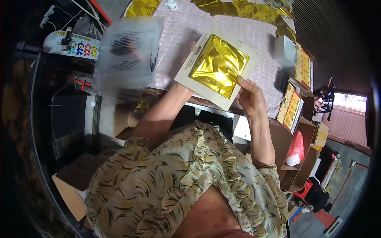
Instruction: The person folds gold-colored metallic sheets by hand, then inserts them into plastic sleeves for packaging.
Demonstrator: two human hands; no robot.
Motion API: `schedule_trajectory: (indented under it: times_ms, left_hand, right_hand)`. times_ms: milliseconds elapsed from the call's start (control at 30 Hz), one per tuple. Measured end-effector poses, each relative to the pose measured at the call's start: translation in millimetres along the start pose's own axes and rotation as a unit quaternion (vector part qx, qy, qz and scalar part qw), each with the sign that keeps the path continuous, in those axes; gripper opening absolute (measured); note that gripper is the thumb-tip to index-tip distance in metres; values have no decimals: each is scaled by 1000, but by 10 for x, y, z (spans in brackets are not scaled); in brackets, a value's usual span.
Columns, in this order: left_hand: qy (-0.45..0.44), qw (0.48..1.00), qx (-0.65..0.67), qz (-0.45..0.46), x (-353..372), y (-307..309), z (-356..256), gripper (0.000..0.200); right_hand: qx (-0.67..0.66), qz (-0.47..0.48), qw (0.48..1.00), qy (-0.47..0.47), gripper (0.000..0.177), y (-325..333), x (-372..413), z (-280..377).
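A pale card (pixel 224 104) with small print along its left edge is tilted in front of me above the table. A folded, shiny gold foil sheet (pixel 219 63) lies on its face. My right hand (pixel 252 95) grips the card's right edge, thumb pressed on the foil's corner and fingers behind. My left hand (pixel 185 88) supports the left side from underneath, most of its fingers hidden by the card. To the left, blurred translucent plastic bags (pixel 129 73) with printed text overlap the table's left edge.
Gold foil (pixel 238 12) runs along the far side of the patterned tablecloth (pixel 170 51). At right stand a white box (pixel 285 51) and cardboard cartons (pixel 279 146), one with a red-and-white bag (pixel 295 148). A skateboard-like panel (pixel 71 44) with cartoon figures is at upper left.
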State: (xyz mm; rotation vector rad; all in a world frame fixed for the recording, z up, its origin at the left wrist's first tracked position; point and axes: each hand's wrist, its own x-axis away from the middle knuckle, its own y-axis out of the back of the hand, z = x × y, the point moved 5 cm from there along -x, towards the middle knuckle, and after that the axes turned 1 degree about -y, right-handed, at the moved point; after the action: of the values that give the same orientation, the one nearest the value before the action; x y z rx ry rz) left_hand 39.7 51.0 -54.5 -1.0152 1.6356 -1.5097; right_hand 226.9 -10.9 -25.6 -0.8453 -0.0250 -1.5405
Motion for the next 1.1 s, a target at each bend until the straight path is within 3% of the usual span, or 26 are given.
schedule_trajectory:
  times_ms: [67, 267, 667, 733, 767, 800, 867, 900, 967, 1000, 1033, 1067, 1100]
  left_hand:
    - [9, 1000, 5, 4, 80, -231, 42, 52]
    - [-11, 993, -42, 111, -225, 335, 349, 47]
    - [-93, 971, -202, 90, -317, 336, 571, 49]
    - [-112, 963, -233, 78, -302, 330, 582, 49]
    - [-121, 958, -249, 73, -294, 338, 587, 49]
    - [-128, 954, -263, 70, -265, 264, 566, 49]
    - [-140, 803, -580, 7, -114, 83, 414, 51]
    - [-140, 802, -580, 8, -98, 75, 351, 51]
    - [-63, 954, -294, 18, -100, 138, 295, 51]
    - [-22, 990, -136, 21, -58, 48, 254, 51]
    - [0, 994, -103, -47, 33, 17, 187, 52]
    - [4, 993, -104, -47, 62, 66, 101, 52]
    - [-44, 980, -179, -69, 77, 143, -40, 54]
  right_hand:
    - [24, -4, 1000, -2, 20, 32, -38, -24]
    - [36, -55, 998, 16, 19, 94, -2, -22]
    - [19, -94, 995, 21, 9, -268, 122, -92]
    - [9, -92, 995, 27, 13, -230, 91, -133]
    - [34, -25, 999, -3, 28, 108, -124, -237]
    - [34, -23, 999, -5, 28, 58, -106, -216]
    - [6, -10, 1000, 1, 31, -25, -43, -132]
    - [-24, -14, 1000, -10, 32, 36, -50, -116]
    - [-19, -26, 999, 8, 28, 7, 0, -73]
    - [-11, -36, 999, 26, 25, -17, 30, -30]
    - [-14, -55, 998, 35, 19, 18, 31, -8]
    - [-18, -58, 998, 37, 19, 63, 23, 17]
    - [-5, -47, 998, 41, 17, 115, 27, 51]
